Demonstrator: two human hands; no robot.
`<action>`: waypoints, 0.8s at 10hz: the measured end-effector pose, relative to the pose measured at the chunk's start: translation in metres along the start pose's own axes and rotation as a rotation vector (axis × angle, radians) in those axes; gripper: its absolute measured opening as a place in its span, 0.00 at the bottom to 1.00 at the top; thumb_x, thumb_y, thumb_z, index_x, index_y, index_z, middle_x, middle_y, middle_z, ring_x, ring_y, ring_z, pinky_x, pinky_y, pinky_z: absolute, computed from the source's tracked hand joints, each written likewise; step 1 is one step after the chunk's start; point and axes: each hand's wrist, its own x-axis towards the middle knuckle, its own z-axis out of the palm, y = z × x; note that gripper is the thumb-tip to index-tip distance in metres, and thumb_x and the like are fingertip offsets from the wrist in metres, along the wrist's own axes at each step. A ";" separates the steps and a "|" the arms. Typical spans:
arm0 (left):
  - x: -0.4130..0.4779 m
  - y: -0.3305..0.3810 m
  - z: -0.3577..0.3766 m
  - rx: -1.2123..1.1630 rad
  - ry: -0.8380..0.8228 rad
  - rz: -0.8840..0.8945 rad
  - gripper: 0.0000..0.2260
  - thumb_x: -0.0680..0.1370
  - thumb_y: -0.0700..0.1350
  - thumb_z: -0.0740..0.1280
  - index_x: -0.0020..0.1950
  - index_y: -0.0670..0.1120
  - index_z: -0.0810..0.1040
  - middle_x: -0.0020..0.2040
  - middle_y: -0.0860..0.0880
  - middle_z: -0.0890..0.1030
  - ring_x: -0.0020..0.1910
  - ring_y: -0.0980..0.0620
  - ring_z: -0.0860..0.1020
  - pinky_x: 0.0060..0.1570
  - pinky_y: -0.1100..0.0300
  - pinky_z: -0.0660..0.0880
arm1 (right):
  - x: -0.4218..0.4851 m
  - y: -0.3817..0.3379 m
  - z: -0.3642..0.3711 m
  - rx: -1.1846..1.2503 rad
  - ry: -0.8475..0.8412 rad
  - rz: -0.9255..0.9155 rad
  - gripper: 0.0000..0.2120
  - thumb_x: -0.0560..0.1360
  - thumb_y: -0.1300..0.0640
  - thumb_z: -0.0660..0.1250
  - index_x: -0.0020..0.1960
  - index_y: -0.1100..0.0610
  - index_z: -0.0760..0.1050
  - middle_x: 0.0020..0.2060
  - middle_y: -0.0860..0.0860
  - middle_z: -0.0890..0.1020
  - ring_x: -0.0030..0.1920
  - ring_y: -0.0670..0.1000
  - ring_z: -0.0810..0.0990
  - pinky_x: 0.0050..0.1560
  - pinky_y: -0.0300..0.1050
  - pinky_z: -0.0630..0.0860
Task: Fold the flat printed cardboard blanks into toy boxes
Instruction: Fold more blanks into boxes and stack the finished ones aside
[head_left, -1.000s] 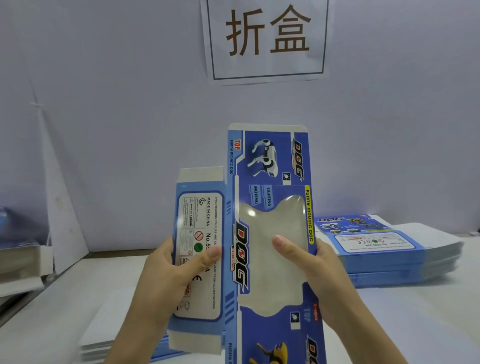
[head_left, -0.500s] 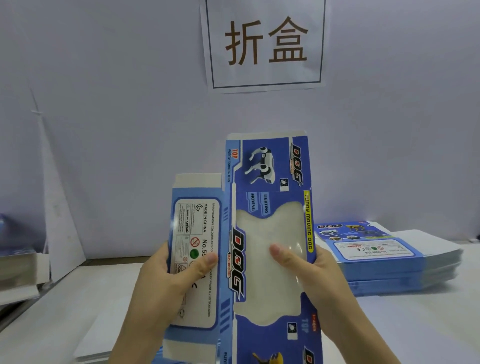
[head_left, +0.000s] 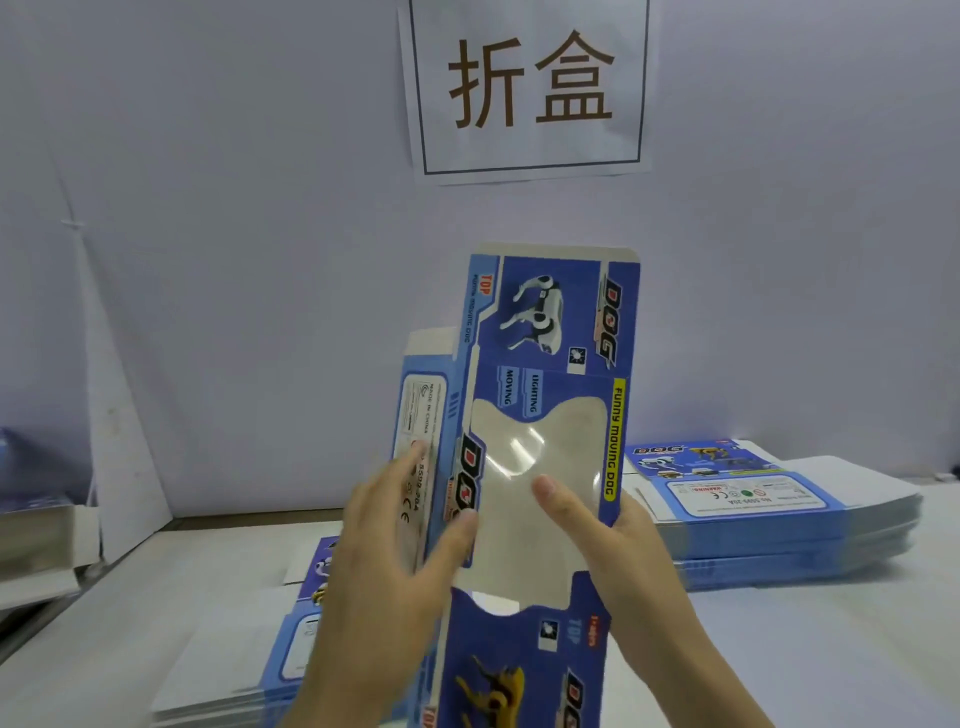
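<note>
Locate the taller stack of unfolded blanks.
Head view, right side: the stack lies on the table by the back wall, beside the right hand gripping the blank.

The left hand (head_left: 384, 561) and right hand (head_left: 613, 545) are bare, forearms (head_left: 691, 665) uncovered. Nails (head_left: 543, 483) look short, though the left blurs.

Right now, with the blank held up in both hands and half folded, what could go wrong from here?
1. The right hand has its thumb on the clear window; pressure there could dent or smudge the film.
2. The left hand looks blurred at the side-panel crease, so the blank might bend off its score line and the box could come out skewed.
</note>
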 end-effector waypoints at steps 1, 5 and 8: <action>-0.007 0.005 0.008 -0.121 -0.194 -0.094 0.53 0.58 0.75 0.68 0.77 0.64 0.47 0.74 0.66 0.56 0.72 0.63 0.61 0.68 0.60 0.67 | -0.002 -0.005 0.013 0.070 -0.132 0.040 0.25 0.66 0.39 0.74 0.58 0.48 0.74 0.50 0.48 0.85 0.52 0.50 0.84 0.51 0.48 0.80; 0.014 -0.004 -0.008 -0.636 0.062 -0.219 0.11 0.81 0.47 0.60 0.45 0.50 0.81 0.41 0.41 0.83 0.51 0.41 0.82 0.29 0.64 0.77 | 0.012 -0.019 0.027 0.231 -0.431 -0.173 0.70 0.38 0.40 0.84 0.70 0.71 0.61 0.74 0.64 0.61 0.74 0.60 0.61 0.63 0.39 0.65; 0.021 -0.024 -0.015 -0.684 -0.200 -0.261 0.13 0.82 0.45 0.56 0.58 0.51 0.78 0.44 0.47 0.86 0.38 0.51 0.84 0.30 0.60 0.79 | 0.005 0.002 -0.033 0.075 -0.208 -0.088 0.18 0.70 0.47 0.72 0.59 0.43 0.78 0.55 0.47 0.84 0.55 0.47 0.82 0.51 0.43 0.79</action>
